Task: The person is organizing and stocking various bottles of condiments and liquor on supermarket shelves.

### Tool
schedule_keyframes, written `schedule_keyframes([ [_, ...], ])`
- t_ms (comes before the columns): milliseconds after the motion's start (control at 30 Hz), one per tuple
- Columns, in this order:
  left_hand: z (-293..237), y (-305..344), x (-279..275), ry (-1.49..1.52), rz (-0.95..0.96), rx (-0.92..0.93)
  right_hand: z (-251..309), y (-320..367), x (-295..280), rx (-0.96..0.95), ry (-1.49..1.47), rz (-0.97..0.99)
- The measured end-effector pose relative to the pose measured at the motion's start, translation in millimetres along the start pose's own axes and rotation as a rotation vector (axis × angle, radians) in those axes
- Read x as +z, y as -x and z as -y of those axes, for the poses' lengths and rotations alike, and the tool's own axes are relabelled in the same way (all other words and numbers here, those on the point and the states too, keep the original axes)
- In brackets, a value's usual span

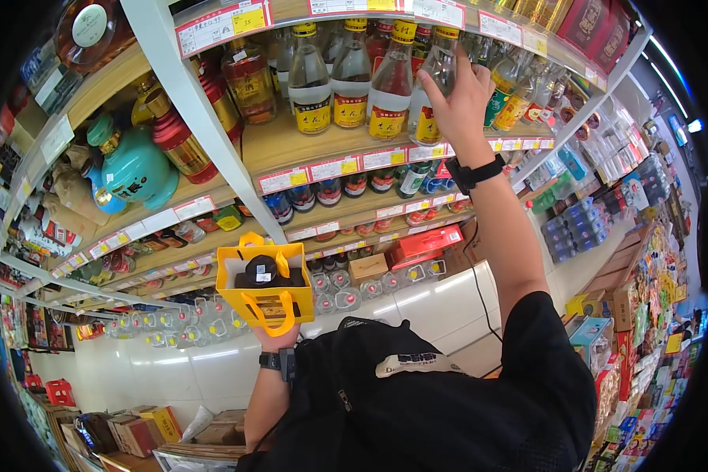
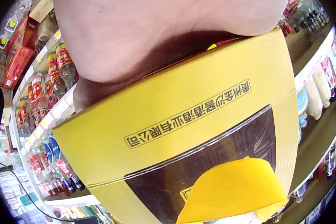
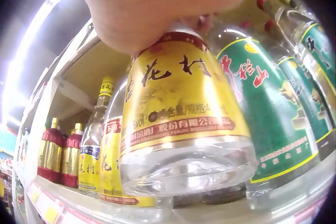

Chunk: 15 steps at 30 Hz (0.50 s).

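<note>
At the upper shelf, my right hand (image 1: pixel 460 102) grips the neck of a clear glass liquor bottle (image 3: pixel 184 108) with a yellow label. The bottle leans, its thick glass base close over the shelf's front edge. Similar yellow-labelled bottles (image 1: pixel 350 86) stand beside it on the left, and green-labelled bottles (image 3: pixel 262 103) are on its right. Lower down, my left hand (image 1: pixel 278 338) holds a yellow gift bag (image 2: pixel 178 103) from underneath, the palm against its bottom; most fingers are hidden. A dark round-topped item (image 1: pixel 263 270) sits inside the bag, and the yellow ribbon handles (image 1: pixel 267 315) hang loose.
Price tags line the shelf edge (image 1: pixel 346 167). A white upright post (image 1: pixel 212 118) divides this bay from one with a turquoise jug (image 1: pixel 141 169). Large clear jugs (image 1: pixel 342 291) and a red box (image 1: pixel 425 245) stand low down. Wrapped drink packs (image 1: pixel 574 228) are at the right.
</note>
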<state>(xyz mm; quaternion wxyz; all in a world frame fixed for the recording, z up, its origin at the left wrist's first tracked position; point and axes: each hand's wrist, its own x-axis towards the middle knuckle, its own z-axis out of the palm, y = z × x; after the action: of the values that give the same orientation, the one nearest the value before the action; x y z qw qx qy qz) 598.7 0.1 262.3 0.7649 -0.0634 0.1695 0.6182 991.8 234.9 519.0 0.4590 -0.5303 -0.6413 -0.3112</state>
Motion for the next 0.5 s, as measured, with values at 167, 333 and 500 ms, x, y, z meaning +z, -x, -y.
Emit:
schedule_keyframes([
  [167, 3.5, 1.7, -7.8, -0.029, 0.009, 0.031, -12.1, 3.5, 7.0, -0.066, 0.088, -0.095],
  [333, -4.6, -3.4, -20.0, -0.050, -0.016, 0.027, -14.4, 2.9, 17.6, -0.069, 0.061, -0.137],
  [500, -0.6, -0.2, -2.4, -0.098, 0.031, 0.006, -22.7, 2.3, 21.2, -0.064, 0.030, -0.138],
])
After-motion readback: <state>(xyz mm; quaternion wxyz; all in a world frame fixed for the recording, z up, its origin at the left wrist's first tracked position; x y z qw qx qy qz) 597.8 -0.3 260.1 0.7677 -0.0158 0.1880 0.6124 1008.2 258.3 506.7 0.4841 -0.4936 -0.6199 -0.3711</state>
